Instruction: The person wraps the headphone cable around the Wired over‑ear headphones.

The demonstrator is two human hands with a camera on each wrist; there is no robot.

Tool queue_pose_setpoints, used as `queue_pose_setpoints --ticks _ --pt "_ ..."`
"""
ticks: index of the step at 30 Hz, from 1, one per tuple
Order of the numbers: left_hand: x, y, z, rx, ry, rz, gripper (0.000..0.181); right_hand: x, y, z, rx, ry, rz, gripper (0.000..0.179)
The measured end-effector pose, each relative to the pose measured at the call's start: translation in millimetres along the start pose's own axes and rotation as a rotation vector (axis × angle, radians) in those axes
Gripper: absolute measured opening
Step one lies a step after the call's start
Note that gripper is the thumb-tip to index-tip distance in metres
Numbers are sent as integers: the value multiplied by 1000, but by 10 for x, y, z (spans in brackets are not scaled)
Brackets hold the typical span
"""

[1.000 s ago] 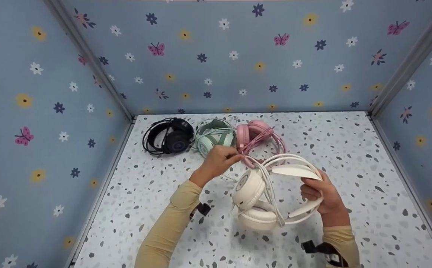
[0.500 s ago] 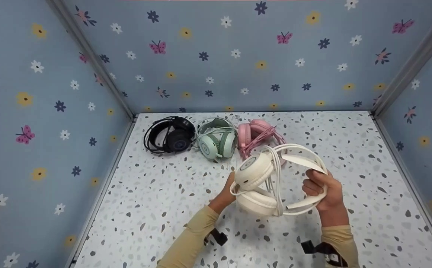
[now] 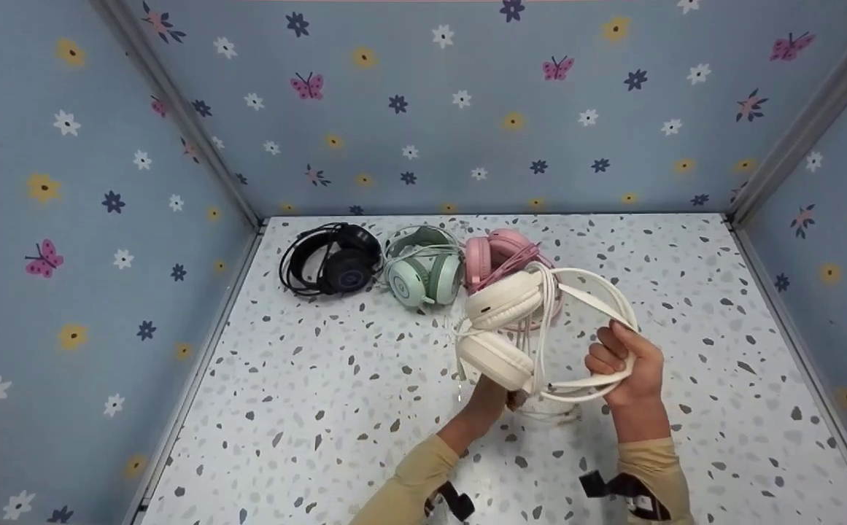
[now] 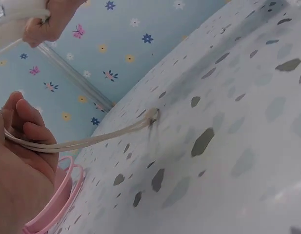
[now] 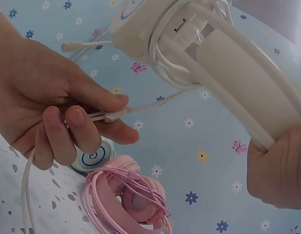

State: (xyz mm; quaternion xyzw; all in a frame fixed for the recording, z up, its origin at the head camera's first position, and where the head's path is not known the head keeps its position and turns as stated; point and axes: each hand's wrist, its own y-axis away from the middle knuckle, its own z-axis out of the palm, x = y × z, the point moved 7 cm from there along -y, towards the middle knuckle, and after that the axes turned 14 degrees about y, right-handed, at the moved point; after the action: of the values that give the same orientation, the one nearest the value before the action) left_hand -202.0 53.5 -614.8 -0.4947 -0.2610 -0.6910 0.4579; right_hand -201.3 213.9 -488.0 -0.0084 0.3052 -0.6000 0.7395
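Observation:
White headphones [image 3: 503, 300] hang tilted above the table, ear cups to the left. My right hand [image 3: 631, 372] grips their headband at the right end. Beneath the lower ear cup is my left hand [image 3: 483, 410], its fingers hidden in the head view. The right wrist view shows the left hand [image 5: 57, 97] with curled fingers round the white cable [image 5: 152, 103], pinching it between thumb and forefinger. In the left wrist view, the doubled cable [image 4: 82, 144] runs out of that hand towards the tabletop. Several cable loops wrap round the ear cups.
Black headphones [image 3: 350, 271], mint green headphones [image 3: 410, 283] and pink headphones [image 3: 477, 261] lie in a row at the back of the speckled white table [image 3: 284, 408]. The white pair overlaps the pink one in the head view. Blue patterned walls [image 3: 423, 109] enclose the table.
The left hand has moved right and down, from beside the ear cups to beneath them, holding the cable. The white headphones have risen slightly in the head view, still gripped by the right hand.

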Motion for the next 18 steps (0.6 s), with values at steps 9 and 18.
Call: queue_pose_setpoints --ticks 9,18 --pt "32 253 503 -52 -153 119 35 -65 -1 -143 347 275 -190 11" --pt "374 584 544 -209 -1004 316 30 -168 10 -221 505 522 -263 12"
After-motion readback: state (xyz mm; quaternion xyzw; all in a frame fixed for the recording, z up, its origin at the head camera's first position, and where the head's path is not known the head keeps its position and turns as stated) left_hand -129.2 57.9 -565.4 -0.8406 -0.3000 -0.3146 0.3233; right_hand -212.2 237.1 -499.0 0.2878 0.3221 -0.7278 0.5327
